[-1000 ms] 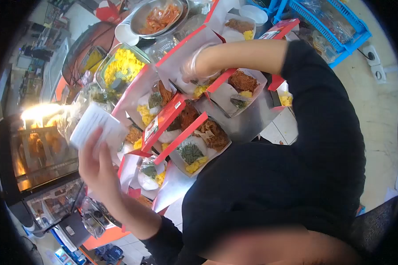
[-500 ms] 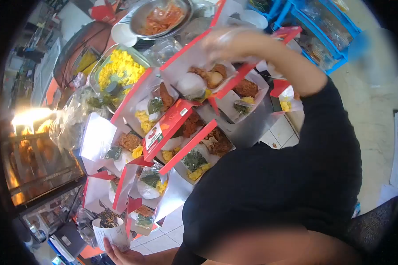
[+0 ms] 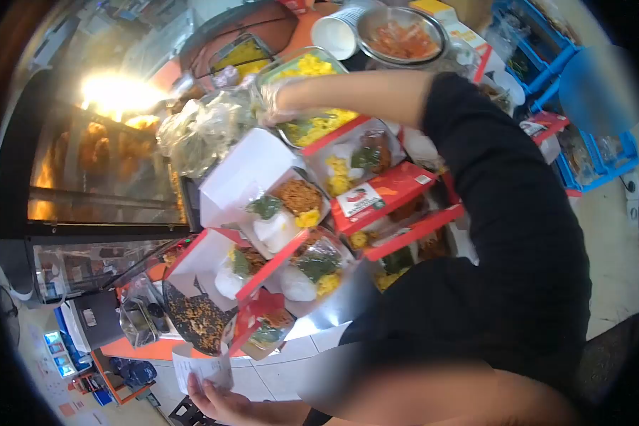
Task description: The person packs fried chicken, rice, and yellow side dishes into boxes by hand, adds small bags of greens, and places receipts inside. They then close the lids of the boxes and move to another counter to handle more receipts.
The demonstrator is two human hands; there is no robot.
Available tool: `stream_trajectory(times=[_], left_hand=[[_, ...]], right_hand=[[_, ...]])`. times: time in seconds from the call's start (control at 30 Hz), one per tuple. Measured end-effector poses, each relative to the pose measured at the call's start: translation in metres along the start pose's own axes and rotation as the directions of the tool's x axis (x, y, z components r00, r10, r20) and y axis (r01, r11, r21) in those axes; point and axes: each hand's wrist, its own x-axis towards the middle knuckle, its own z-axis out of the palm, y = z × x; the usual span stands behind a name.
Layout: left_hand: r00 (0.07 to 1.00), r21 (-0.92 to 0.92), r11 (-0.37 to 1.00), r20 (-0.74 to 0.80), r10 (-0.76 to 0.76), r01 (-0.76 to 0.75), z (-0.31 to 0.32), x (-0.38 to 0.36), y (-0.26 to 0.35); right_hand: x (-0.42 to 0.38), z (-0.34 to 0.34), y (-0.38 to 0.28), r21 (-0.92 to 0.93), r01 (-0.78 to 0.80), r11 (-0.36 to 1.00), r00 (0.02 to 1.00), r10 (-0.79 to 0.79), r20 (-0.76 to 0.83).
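My left hand (image 3: pixel 219 402) is closed on a white paper slip (image 3: pixel 202 369) with faint print, low in the view. My right hand (image 3: pixel 275 103), in a clear plastic glove, reaches to the near-left side of a glass container (image 3: pixel 337 60) of yellow scrambled egg (image 3: pixel 326 128). Its fingers are blurred, and what they hold is hidden. Just below stands an open red and white meal box (image 3: pixel 238 167). In it lie crumbed fried chicken (image 3: pixel 298 194), a white wrapped rice portion (image 3: pixel 275 231), green leaves (image 3: pixel 264 206) and some egg.
More filled boxes crowd the counter, one with a red lid (image 3: pixel 376 199). Plastic bags (image 3: pixel 206 128) lie beside a lit glass display case (image 3: pixel 99 170). A steel bowl (image 3: pixel 402 35), paper cups (image 3: pixel 335 37) and blue crates (image 3: pixel 532 42) stand behind. A dark crumb-covered tray (image 3: pixel 195 312) is near my left hand.
My right hand has moved from above the boxes at the upper right to the egg container. The view has swung left. My left hand still holds the paper slip.
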Motion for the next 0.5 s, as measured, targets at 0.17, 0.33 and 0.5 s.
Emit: stream_trajectory(times=[0.17, 0.33, 0.5], left_hand=[[0.793, 0.471, 0.649, 0.225, 0.567, -0.598, -0.093, 0.018, -0.063], [0.954, 0.205, 0.932, 0.039, 0.297, -0.298, -0.021, 0.036, -0.036], [0.924, -0.045, 0.950, 0.222, 0.312, -0.310, 0.055, 0.047, -0.012]], right_hand=[[0.063, -0.023, -0.004, -0.445, 0.123, 0.887, 0.992, -0.115, 0.046], [-0.030, -0.046, 0.066, 0.415, 0.030, 0.909, 0.970, 0.073, -0.230], [-0.344, -0.102, 0.017, 0.775, -0.051, 0.630, 0.701, 0.575, -0.422]])
